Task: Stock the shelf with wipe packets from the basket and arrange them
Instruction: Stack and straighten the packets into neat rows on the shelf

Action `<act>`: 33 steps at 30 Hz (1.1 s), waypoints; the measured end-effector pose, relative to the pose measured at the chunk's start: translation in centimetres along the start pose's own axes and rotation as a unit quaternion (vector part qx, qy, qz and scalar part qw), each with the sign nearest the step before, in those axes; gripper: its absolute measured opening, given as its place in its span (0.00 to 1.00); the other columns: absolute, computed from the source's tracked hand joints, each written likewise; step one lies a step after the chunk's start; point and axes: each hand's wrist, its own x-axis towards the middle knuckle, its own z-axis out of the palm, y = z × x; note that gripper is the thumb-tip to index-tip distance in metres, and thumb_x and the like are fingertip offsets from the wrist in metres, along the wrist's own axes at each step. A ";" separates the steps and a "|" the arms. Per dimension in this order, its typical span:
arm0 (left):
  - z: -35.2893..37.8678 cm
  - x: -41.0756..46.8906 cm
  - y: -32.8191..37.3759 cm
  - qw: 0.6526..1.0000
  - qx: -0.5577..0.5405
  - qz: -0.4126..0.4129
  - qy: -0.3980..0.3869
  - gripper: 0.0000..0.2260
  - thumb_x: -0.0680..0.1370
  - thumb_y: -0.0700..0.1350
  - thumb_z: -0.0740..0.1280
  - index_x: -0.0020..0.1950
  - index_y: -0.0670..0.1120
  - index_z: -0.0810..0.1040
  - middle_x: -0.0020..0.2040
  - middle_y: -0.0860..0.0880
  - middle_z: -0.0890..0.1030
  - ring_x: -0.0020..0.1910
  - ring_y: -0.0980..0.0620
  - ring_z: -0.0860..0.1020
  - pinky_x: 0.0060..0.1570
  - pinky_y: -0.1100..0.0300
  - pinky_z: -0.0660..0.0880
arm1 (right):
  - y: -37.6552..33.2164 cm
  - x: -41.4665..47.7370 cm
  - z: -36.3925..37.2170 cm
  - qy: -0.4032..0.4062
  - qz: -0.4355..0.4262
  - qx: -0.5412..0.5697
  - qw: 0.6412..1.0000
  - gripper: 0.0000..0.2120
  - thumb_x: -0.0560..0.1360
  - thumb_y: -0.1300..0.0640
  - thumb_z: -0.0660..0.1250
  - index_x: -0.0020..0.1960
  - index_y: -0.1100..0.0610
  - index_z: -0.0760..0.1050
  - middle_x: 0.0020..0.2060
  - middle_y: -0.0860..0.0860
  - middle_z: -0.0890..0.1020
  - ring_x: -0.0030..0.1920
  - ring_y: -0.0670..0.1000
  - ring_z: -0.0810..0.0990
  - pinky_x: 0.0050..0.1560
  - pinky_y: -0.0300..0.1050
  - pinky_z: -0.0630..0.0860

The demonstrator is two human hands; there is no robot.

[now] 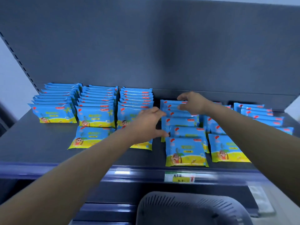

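Blue and yellow wipe packets stand in rows on the dark shelf. The fourth row sits at centre right, and both hands are on it. My left hand touches the row's left side with fingers and thumb spread. At the row's rear, my right hand grips the back packets from above. A front packet stands at the near end of that row. A grey basket sits below the shelf; its inside is not visible.
Three tidy rows fill the shelf's left part, with a loose packet lying in front. More packets lean untidily at the right. A price tag marks the shelf's front edge. The grey back panel rises behind.
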 end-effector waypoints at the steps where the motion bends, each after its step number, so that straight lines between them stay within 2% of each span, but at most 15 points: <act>1: 0.9 0.5 0.7 1.000 0.000 0.002 -0.022 0.40 0.68 0.60 0.72 0.74 0.48 0.60 0.70 0.50 0.64 0.69 0.50 0.62 0.67 0.58 0.58 | 0.7 0.1 -0.1 -0.004 0.003 -0.003 1.000 0.22 0.77 0.55 0.65 0.69 0.59 0.69 0.66 0.55 0.74 0.63 0.55 0.74 0.61 0.45 0.70; 4: 3.6 2.0 1.9 0.993 0.072 -0.001 -0.097 0.54 0.62 0.67 0.72 0.77 0.46 0.46 0.77 0.48 0.49 0.75 0.49 0.47 0.74 0.51 0.44 | 2.3 0.8 0.1 -0.025 0.016 0.025 0.999 0.24 0.78 0.53 0.64 0.71 0.58 0.65 0.67 0.55 0.72 0.59 0.56 0.77 0.60 0.48 0.74; 7: 5.4 3.4 1.7 0.982 0.127 -0.006 -0.137 0.57 0.62 0.68 0.71 0.76 0.46 0.40 0.77 0.47 0.39 0.75 0.48 0.37 0.72 0.48 0.35 | 3.5 2.1 0.2 -0.066 0.023 0.035 0.997 0.31 0.76 0.46 0.65 0.74 0.55 0.60 0.72 0.52 0.66 0.63 0.55 0.74 0.64 0.46 0.70; 9: 5.8 4.2 1.3 0.983 0.123 -0.008 -0.135 0.55 0.63 0.66 0.71 0.76 0.46 0.41 0.77 0.47 0.41 0.76 0.48 0.39 0.72 0.48 0.35 | 3.9 3.3 0.4 -0.086 0.019 0.021 0.996 0.35 0.75 0.41 0.64 0.76 0.54 0.57 0.73 0.51 0.63 0.67 0.54 0.71 0.65 0.45 0.67; 13: 5.7 5.6 1.0 0.990 0.115 -0.006 -0.080 0.48 0.65 0.62 0.72 0.76 0.46 0.50 0.74 0.47 0.56 0.73 0.46 0.53 0.73 0.51 0.43 | 4.3 6.0 1.3 -0.101 0.024 -0.023 0.994 0.42 0.72 0.33 0.61 0.76 0.56 0.54 0.75 0.52 0.59 0.74 0.53 0.61 0.72 0.47 0.58; 16: 5.7 6.3 1.1 0.989 0.122 -0.014 -0.080 0.45 0.65 0.60 0.72 0.74 0.48 0.54 0.70 0.46 0.59 0.69 0.43 0.56 0.72 0.51 0.45 | 4.6 7.7 2.1 -0.128 0.033 -0.050 0.990 0.45 0.69 0.29 0.60 0.76 0.56 0.56 0.75 0.52 0.60 0.74 0.53 0.61 0.71 0.47 0.57; 18: 6.2 6.5 1.3 0.987 0.134 -0.024 -0.083 0.46 0.63 0.61 0.72 0.74 0.48 0.53 0.69 0.45 0.59 0.69 0.42 0.56 0.72 0.48 0.43 | 4.8 8.4 2.5 -0.142 0.033 -0.064 0.987 0.46 0.66 0.25 0.60 0.73 0.55 0.63 0.72 0.52 0.66 0.69 0.53 0.67 0.69 0.48 0.62; 22: 7.1 6.8 2.0 0.987 0.133 -0.028 -0.084 0.52 0.60 0.69 0.71 0.74 0.47 0.51 0.69 0.45 0.58 0.71 0.43 0.54 0.72 0.43 0.44 | 4.8 9.4 2.6 -0.150 0.023 -0.107 0.983 0.43 0.61 0.21 0.58 0.60 0.55 0.75 0.58 0.50 0.78 0.56 0.52 0.76 0.59 0.49 0.71; 24: 7.1 7.0 2.2 0.988 0.129 -0.025 -0.077 0.50 0.61 0.69 0.70 0.74 0.49 0.53 0.68 0.45 0.59 0.70 0.43 0.54 0.71 0.44 0.47 | 4.6 9.6 2.5 -0.158 0.021 -0.122 0.980 0.41 0.60 0.20 0.57 0.50 0.56 0.78 0.48 0.50 0.81 0.47 0.51 0.78 0.54 0.49 0.73; 26: 6.9 7.2 2.2 0.989 0.131 -0.027 -0.061 0.47 0.62 0.68 0.70 0.72 0.47 0.57 0.67 0.45 0.61 0.68 0.44 0.57 0.69 0.47 0.51 | 4.4 9.6 2.6 -0.170 0.023 -0.138 0.976 0.40 0.62 0.21 0.55 0.44 0.58 0.78 0.42 0.52 0.80 0.41 0.52 0.77 0.49 0.48 0.73; 30: 6.6 7.4 2.1 0.988 0.144 -0.032 -0.040 0.41 0.63 0.67 0.69 0.68 0.45 0.63 0.65 0.46 0.63 0.65 0.46 0.60 0.67 0.49 0.54 | 4.2 9.7 2.9 -0.183 0.025 -0.161 0.969 0.39 0.64 0.21 0.52 0.41 0.57 0.76 0.40 0.51 0.77 0.41 0.52 0.76 0.47 0.48 0.71; 33: 6.9 7.2 2.1 0.987 0.158 -0.022 -0.015 0.40 0.64 0.66 0.69 0.67 0.44 0.64 0.63 0.46 0.63 0.64 0.46 0.59 0.66 0.50 0.54 | 4.4 10.0 2.9 -0.179 0.025 -0.159 0.971 0.39 0.63 0.21 0.54 0.44 0.57 0.76 0.44 0.51 0.78 0.43 0.52 0.76 0.48 0.48 0.72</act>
